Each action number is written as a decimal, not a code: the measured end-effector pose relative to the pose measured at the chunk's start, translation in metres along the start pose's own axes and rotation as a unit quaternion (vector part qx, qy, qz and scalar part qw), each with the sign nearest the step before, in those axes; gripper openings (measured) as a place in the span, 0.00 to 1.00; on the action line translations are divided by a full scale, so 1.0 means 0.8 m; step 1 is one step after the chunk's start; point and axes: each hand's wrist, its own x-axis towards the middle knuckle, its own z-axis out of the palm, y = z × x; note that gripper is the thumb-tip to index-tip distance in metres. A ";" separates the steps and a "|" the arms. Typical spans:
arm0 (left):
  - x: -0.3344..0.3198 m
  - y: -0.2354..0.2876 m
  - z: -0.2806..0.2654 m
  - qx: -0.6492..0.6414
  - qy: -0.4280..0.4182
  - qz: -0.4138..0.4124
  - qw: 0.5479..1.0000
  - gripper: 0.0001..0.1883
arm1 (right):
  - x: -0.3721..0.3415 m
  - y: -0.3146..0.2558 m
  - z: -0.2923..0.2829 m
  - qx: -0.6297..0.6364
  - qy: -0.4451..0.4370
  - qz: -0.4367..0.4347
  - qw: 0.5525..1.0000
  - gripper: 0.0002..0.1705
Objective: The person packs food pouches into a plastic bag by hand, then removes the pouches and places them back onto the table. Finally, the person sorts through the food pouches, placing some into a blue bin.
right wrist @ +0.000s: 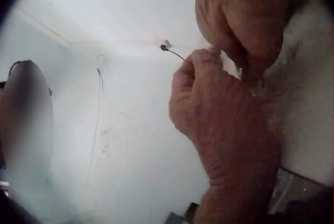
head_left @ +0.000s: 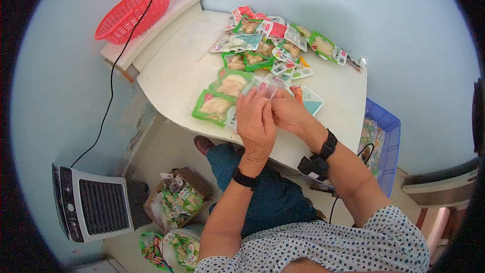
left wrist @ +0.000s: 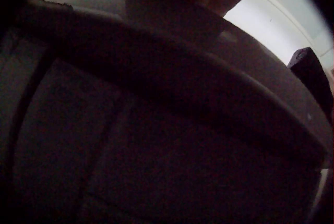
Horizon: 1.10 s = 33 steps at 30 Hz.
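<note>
Both hands meet over the front of the white table in the head view. My left hand and right hand pinch a clear and whitish plastic packet between thumbs and fingers. Fingers hide much of it. Left of it lie two green-edged food packets with pale contents, the nearer one partly under the left hand. In the right wrist view the right hand is above, its fingertips close to those of the left hand. The left wrist view is mostly dark.
Several food packets are heaped at the table's back. A white and teal packet lies right of the hands. A red basket stands on a ledge; a blue crate, a cardboard box and an air cooler stand lower.
</note>
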 end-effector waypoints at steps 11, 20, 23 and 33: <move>-0.002 0.001 0.002 -0.006 -0.018 0.023 1.000 0.06 | 0.020 0.023 -0.009 -0.180 0.153 -0.109 0.966 0.15; -0.001 0.003 0.004 -0.006 -0.027 0.009 1.000 0.06 | 0.032 0.052 -0.042 -0.261 0.190 -0.121 0.939 0.12; -0.005 0.004 0.005 -0.007 -0.037 0.004 0.999 0.06 | 0.017 0.012 -0.033 -0.512 0.190 -0.145 0.825 0.09; -0.022 0.035 -0.022 0.118 -0.126 0.053 0.984 0.16 | -0.024 -0.046 -0.033 -0.602 0.322 -0.257 0.683 0.16</move>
